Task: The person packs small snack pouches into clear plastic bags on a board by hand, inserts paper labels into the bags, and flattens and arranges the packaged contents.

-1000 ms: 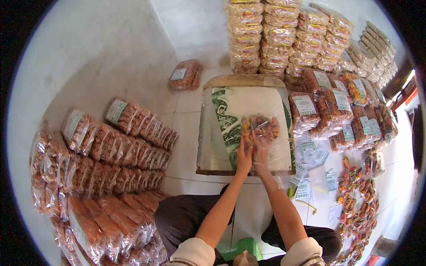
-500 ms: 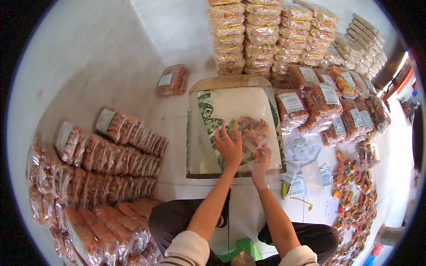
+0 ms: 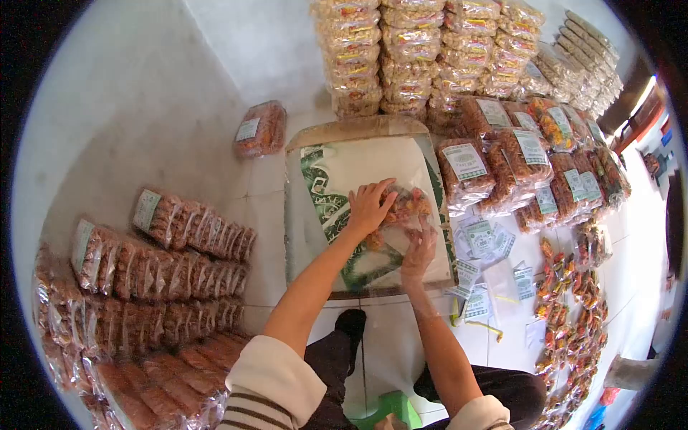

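A clear plastic bag of small colourful wrapped pieces (image 3: 412,206) lies on a board with a white and green printed sheet (image 3: 358,154). My left hand (image 3: 370,206) rests on the bag's left side, fingers spread. At the bag's lower right edge is my right hand (image 3: 419,251), its fingers bent against the plastic; whether they pinch it is hard to make out.
Packed brown bags (image 3: 172,272) stand in rows at the left. One labelled pack (image 3: 260,129) lies behind the board. Tall stacks of bags (image 3: 408,54), labelled packs (image 3: 466,168), loose labels (image 3: 480,240) and strings of small packets (image 3: 573,308) are at back and right.
The view has shifted slightly. My left hand lies flatter on the bag, and my right hand, blurred before, is now lower against the bag's edge.
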### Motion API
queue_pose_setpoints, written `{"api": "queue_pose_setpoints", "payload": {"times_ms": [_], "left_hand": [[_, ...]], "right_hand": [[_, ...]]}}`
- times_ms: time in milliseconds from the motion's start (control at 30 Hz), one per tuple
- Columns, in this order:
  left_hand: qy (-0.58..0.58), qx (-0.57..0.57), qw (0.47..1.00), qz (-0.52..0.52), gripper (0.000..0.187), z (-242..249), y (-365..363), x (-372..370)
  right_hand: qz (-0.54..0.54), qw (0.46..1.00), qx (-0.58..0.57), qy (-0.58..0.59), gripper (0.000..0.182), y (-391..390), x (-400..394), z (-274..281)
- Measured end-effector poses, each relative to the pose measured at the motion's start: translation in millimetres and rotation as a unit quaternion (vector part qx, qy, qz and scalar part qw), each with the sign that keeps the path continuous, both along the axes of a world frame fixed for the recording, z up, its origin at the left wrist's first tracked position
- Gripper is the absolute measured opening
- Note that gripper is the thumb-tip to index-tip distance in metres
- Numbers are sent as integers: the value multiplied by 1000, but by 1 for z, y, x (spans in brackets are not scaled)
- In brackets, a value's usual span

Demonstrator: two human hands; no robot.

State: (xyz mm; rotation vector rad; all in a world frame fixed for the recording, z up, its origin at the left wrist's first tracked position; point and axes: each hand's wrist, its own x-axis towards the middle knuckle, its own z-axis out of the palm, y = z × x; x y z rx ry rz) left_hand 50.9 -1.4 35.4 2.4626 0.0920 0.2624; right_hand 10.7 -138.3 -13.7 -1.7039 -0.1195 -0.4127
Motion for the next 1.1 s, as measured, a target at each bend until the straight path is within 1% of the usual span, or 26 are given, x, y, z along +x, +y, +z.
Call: {"api": "queue_pose_setpoints", "payload": {"times_ms": [67, 100, 167, 300, 367, 400, 433, 500, 533, 567, 600, 667, 700, 767, 800, 867, 900, 933, 967, 1000, 1067, 1100], "left_hand": [[0, 27, 999, 17, 33, -2, -3, 5], [1, 26, 999, 18, 33, -4, -5, 6], [-14, 38, 999, 7, 30, -6, -7, 10], [16, 7, 1000, -6, 29, 0, -6, 10], [8, -11, 1000, -18, 30, 0, -5, 10], [7, -12, 1000, -17, 30, 1, -6, 10], [16, 2, 1000, -15, 30, 3, -8, 10], [24, 17, 999, -13, 31, 5, -13, 6], [-23, 65, 997, 18, 34, 5, -18, 2], [-70, 113, 990, 49, 37, 5, -22, -1], [-70, 113, 990, 49, 37, 10, -25, -3], [-181, 83, 980, 10, 48, 20, -31, -6], [-181, 83, 980, 10, 48, 19, -37, -7], [-158, 143, 972, -96, 59, 15, -50, -12], [-157, 144, 972, -98, 59, 11, -52, -15], [-147, 212, 961, -95, 66, 3, -56, -15], [-147, 212, 961, -98, 66, 4, -58, -13], [-143, 211, 962, -95, 66, 5, -60, -13], [-138, 211, 963, -91, 66, 6, -61, -13], [-137, 211, 964, -91, 66, 5, -62, -13], [-137, 233, 958, -96, 67, 6, -63, -13], [-138, 234, 957, -98, 67, 4, -63, -11]], "right_hand": [[-39, 998, 43, -29, 33, 6, 0, 17], [-37, 998, 42, -28, 33, 6, 2, 17], [-57, 990, -130, -13, 29, 6, 7, 17], [-85, 982, -165, -35, 25, 6, 19, 16], [-84, 987, -133, -32, 17, 7, 21, 16], [-83, 987, -133, -34, 17, 7, 24, 10], [-56, 997, -47, -16, 15, 7, 27, 2], [-29, 999, 41, 2, 13, 4, 29, -7], [-61, 996, -60, 14, 18, 1, 28, -8], [-92, 982, -161, 26, 22, -1, 28, -9], [-92, 982, -162, 26, 22, -2, 28, -2], [-134, 962, -213, -108, 19, -2, 29, 11], [-134, 962, -214, -108, 19, -1, 29, 11], [-86, 988, -123, -48, 19, 0, 26, 8], [-88, 988, -121, -46, 19, -1, 24, 8], [-60, 990, -124, -34, 19, -9, 24, 8], [-62, 990, -124, -34, 19, -11, 27, 1], [-47, 999, -25, -1, 20, -11, 31, -7], [-30, 996, 74, 32, 20, -12, 33, -14], [-29, 996, 74, 33, 20, -14, 33, -15], [-34, 998, 15, 59, 22, -16, 33, -16], [-36, 997, 16, 59, 22, -15, 28, -11]]}}
